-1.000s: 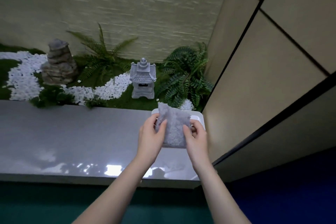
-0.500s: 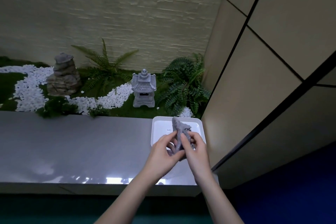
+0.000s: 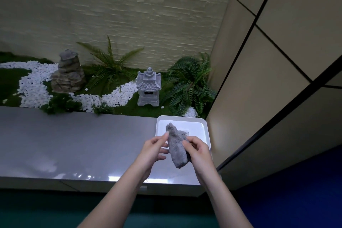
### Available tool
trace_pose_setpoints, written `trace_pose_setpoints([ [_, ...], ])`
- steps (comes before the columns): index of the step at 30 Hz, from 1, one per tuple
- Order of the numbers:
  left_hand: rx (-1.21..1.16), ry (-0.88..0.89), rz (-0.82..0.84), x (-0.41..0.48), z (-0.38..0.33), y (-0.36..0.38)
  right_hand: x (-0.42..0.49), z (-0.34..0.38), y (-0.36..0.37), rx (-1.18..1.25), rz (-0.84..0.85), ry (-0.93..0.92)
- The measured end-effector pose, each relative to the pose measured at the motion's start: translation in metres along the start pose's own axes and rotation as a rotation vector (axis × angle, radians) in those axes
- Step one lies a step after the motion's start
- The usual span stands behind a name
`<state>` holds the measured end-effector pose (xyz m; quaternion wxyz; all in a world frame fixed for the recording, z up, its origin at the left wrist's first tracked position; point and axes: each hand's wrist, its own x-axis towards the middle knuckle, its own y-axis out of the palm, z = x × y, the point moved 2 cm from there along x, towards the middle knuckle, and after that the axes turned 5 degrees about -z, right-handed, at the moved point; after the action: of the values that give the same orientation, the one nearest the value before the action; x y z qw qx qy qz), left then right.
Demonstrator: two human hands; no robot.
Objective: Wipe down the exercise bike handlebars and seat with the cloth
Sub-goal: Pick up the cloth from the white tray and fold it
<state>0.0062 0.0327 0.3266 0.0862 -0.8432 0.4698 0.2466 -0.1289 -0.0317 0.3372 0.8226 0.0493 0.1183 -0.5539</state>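
Note:
A grey fluffy cloth (image 3: 176,147), folded into a narrow strip, hangs between my two hands above the near edge of a white tray (image 3: 205,126). My left hand (image 3: 153,151) pinches its upper left edge with thumb and fingertips. My right hand (image 3: 199,151) grips its right side, fingers curled behind it. The exercise bike is not in view.
The tray sits on a glossy grey ledge (image 3: 74,146) at its right end. Behind the ledge lies a small garden with a stone lantern (image 3: 149,89), a rock stack (image 3: 67,72), ferns (image 3: 188,83) and white pebbles. A beige panelled wall (image 3: 268,79) rises at the right.
The cloth, spread flat between my hands a second ago, has been folded into a narrow strip. Both hands have kept hold and shifted slightly right over the tray.

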Motion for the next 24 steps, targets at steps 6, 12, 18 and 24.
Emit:
trace_pose_setpoints([
  [6, -0.444, -0.183, 0.118, 0.006, -0.003, -0.009, -0.004, 0.003, 0.016, 0.167, 0.229, 0.123],
  [12, -0.435, 0.127, -0.097, -0.015, 0.000, -0.028, -0.011, 0.003, 0.046, 0.082, 0.372, 0.109],
  [18, -0.402, 0.220, -0.388, -0.042, 0.012, -0.040, -0.021, 0.002, 0.068, -0.113, 0.419, -0.151],
  [24, -0.124, 0.253, -0.704, -0.084, 0.035, -0.039, -0.025, -0.007, 0.049, -0.227, 0.538, -0.212],
])
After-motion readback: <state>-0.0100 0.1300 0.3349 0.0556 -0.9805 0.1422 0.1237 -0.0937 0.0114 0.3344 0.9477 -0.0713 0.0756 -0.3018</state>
